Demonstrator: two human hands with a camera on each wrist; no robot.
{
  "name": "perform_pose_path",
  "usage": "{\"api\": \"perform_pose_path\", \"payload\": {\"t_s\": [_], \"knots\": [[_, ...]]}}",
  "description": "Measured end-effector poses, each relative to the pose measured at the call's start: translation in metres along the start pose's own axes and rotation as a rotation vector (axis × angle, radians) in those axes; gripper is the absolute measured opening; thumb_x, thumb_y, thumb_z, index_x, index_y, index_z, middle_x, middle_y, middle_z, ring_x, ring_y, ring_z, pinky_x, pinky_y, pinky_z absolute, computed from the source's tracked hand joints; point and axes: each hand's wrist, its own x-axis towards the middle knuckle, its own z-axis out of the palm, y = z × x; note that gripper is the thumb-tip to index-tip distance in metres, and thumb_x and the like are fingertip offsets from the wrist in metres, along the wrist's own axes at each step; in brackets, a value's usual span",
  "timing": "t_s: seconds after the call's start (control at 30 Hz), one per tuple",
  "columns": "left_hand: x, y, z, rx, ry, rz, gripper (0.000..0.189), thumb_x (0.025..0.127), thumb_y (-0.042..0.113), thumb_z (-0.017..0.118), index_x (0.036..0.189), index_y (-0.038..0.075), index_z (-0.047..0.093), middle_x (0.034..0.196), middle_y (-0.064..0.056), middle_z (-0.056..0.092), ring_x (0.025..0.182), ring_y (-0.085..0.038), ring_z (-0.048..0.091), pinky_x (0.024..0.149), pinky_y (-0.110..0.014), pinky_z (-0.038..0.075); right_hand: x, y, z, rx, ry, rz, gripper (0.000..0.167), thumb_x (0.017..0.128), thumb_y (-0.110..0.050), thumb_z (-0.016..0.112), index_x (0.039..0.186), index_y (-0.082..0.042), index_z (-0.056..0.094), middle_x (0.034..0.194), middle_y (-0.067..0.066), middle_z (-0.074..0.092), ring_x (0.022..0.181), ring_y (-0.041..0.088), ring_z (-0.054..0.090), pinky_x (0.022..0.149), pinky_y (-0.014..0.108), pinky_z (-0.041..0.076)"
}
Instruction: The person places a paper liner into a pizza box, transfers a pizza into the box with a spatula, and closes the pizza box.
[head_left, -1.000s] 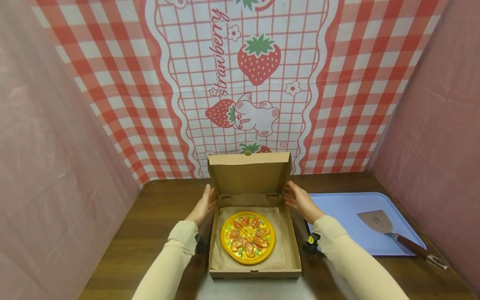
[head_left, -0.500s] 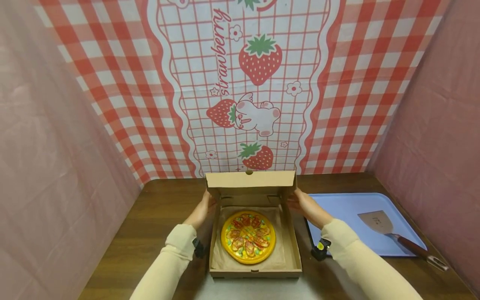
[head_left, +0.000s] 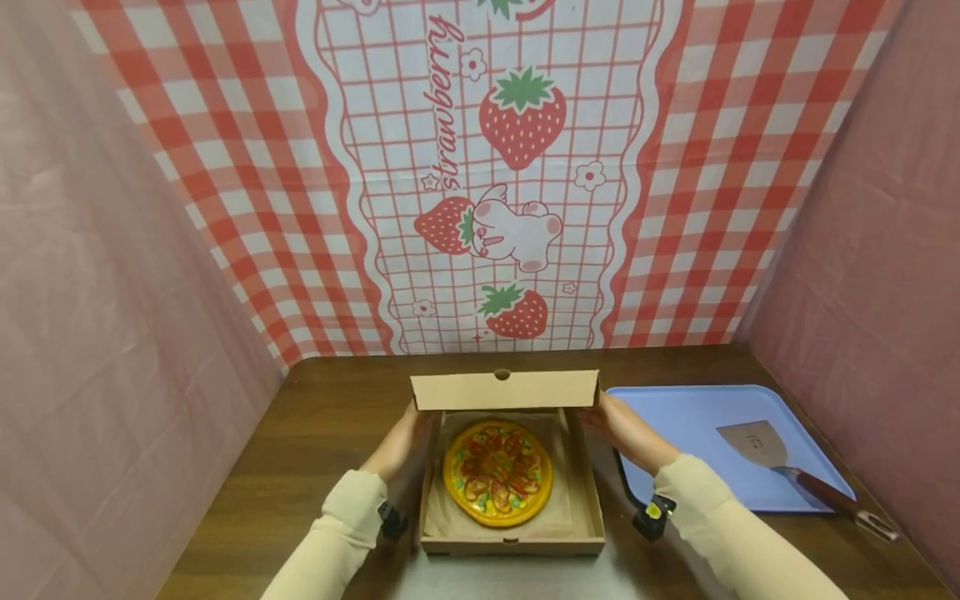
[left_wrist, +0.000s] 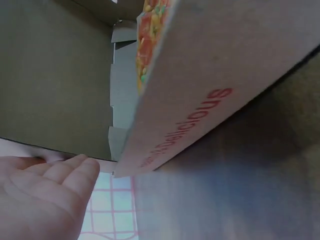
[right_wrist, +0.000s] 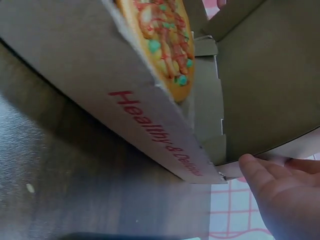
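Note:
A cardboard pizza box [head_left: 513, 547] stands partly open in the head view, its lid [head_left: 506, 390] tilted forward over the back end. Inside, on brown paper [head_left: 566, 508], lies a round pizza [head_left: 497, 472] with colourful toppings, its far part shaded by the lid. My left hand [head_left: 397, 439] is at the lid's left side; in the left wrist view its extended fingers [left_wrist: 82, 172] touch the lid's side edge. My right hand [head_left: 626, 429] mirrors this on the right, fingertips [right_wrist: 248, 162] against the lid's side edge in the right wrist view.
To the right of the box lies a blue tray [head_left: 675, 417]. A pizza spatula [head_left: 757, 443] rests on it, its brown handle [head_left: 825, 490] reaching past the tray's rim. Behind the wooden table [head_left: 330, 400] hangs a checked strawberry cloth [head_left: 517, 308], with pink curtains at both sides.
Both hands have swung the lid forward and down from nearly upright, so its front flap now sits lower and nearer, over the back of the box. Tray and spatula stayed put.

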Motion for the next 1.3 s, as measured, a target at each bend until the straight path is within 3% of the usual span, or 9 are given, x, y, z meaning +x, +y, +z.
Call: {"api": "perform_pose_path", "payload": {"t_s": [0.13, 0.23, 0.37, 0.53, 0.73, 0.87, 1.0, 1.13, 1.3], "knots": [[-0.008, -0.002, 0.001, -0.039, 0.004, 0.008, 0.061, 0.108, 0.034, 0.016, 0.154, -0.006, 0.01, 0.16, -0.03, 0.012, 0.148, -0.047, 0.011, 0.122, -0.059, 0.011, -0.006, 0.006, 0.002, 0.009, 0.032, -0.045, 0.073, 0.105, -0.05, 0.027, 0.151, 0.007, 0.023, 0.147, 0.016, 0.046, 0.132, 0.011, 0.049, 0.119, 0.043, 0.032], [-0.014, -0.003, 0.001, -0.057, 0.022, 0.001, 0.057, 0.107, 0.025, 0.019, 0.152, -0.009, 0.015, 0.159, -0.031, 0.016, 0.147, -0.047, 0.016, 0.122, -0.059, 0.013, -0.01, 0.011, 0.002, 0.011, 0.048, -0.056, 0.065, 0.107, -0.041, 0.03, 0.151, 0.007, 0.025, 0.142, 0.008, 0.05, 0.113, -0.007, 0.055, 0.108, 0.027, 0.042], [-0.021, -0.005, 0.002, -0.06, 0.033, -0.011, 0.057, 0.107, 0.025, 0.023, 0.151, -0.01, 0.018, 0.159, -0.029, 0.018, 0.146, -0.047, 0.019, 0.121, -0.059, 0.016, -0.016, 0.014, 0.002, -0.039, 0.062, -0.033, 0.064, 0.106, -0.041, 0.035, 0.154, 0.0, 0.022, 0.156, 0.015, 0.035, 0.125, 0.002, 0.05, 0.099, 0.015, 0.043], [-0.028, -0.008, 0.002, -0.085, 0.014, 0.004, 0.054, 0.107, 0.021, 0.023, 0.153, -0.007, 0.017, 0.161, -0.024, 0.015, 0.149, -0.04, 0.015, 0.121, -0.055, 0.016, -0.026, 0.016, 0.003, -0.13, 0.098, 0.018, 0.063, 0.103, -0.048, 0.041, 0.156, -0.017, 0.026, 0.162, 0.01, 0.026, 0.144, 0.025, 0.031, 0.1, 0.021, 0.042], [-0.038, -0.011, 0.003, -0.099, -0.007, 0.038, 0.056, 0.108, 0.028, 0.026, 0.154, -0.003, 0.017, 0.163, -0.019, 0.012, 0.15, -0.034, 0.011, 0.121, -0.048, 0.016, -0.036, 0.022, 0.006, -0.103, 0.111, -0.015, 0.06, 0.104, -0.037, 0.044, 0.154, -0.007, 0.029, 0.159, 0.019, 0.028, 0.125, -0.003, 0.048, 0.094, 0.012, 0.045], [-0.045, -0.01, 0.004, -0.116, -0.028, 0.029, 0.059, 0.108, 0.03, 0.027, 0.155, -0.004, 0.014, 0.163, -0.021, 0.011, 0.148, -0.03, 0.016, 0.118, -0.028, 0.026, -0.04, 0.024, 0.007, -0.034, 0.091, -0.029, 0.061, 0.105, -0.033, 0.044, 0.153, 0.002, 0.027, 0.156, 0.025, 0.03, 0.11, -0.014, 0.053, 0.093, 0.01, 0.046], [-0.052, -0.009, 0.004, -0.15, -0.065, 0.02, 0.061, 0.108, 0.032, 0.027, 0.155, -0.003, 0.01, 0.163, -0.023, 0.009, 0.139, -0.005, 0.033, 0.105, -0.009, 0.034, -0.045, 0.023, 0.008, -0.026, 0.068, -0.036, 0.061, 0.106, -0.031, 0.042, 0.152, 0.005, 0.025, 0.155, 0.027, 0.03, 0.111, -0.013, 0.054, 0.094, 0.01, 0.045], [-0.058, -0.006, 0.003, -0.161, -0.119, 0.05, 0.063, 0.108, 0.032, 0.025, 0.155, -0.005, 0.004, 0.162, -0.027, 0.004, 0.126, 0.013, 0.038, 0.104, -0.008, 0.035, -0.051, 0.019, 0.009, -0.032, 0.014, -0.051, 0.061, 0.107, -0.03, 0.037, 0.152, 0.008, 0.02, 0.155, 0.03, 0.026, 0.113, -0.014, 0.052, 0.097, 0.01, 0.044], [-0.066, -0.003, 0.0, -0.129, -0.155, 0.094, 0.062, 0.108, 0.028, 0.028, 0.154, -0.007, 0.004, 0.161, -0.03, 0.004, 0.139, -0.007, 0.035, 0.105, -0.009, 0.034, -0.06, 0.009, 0.011, -0.116, -0.031, -0.052, 0.061, 0.108, -0.03, 0.034, 0.152, 0.009, 0.018, 0.155, 0.032, 0.025, 0.115, -0.013, 0.051, 0.096, 0.009, 0.043]]}}
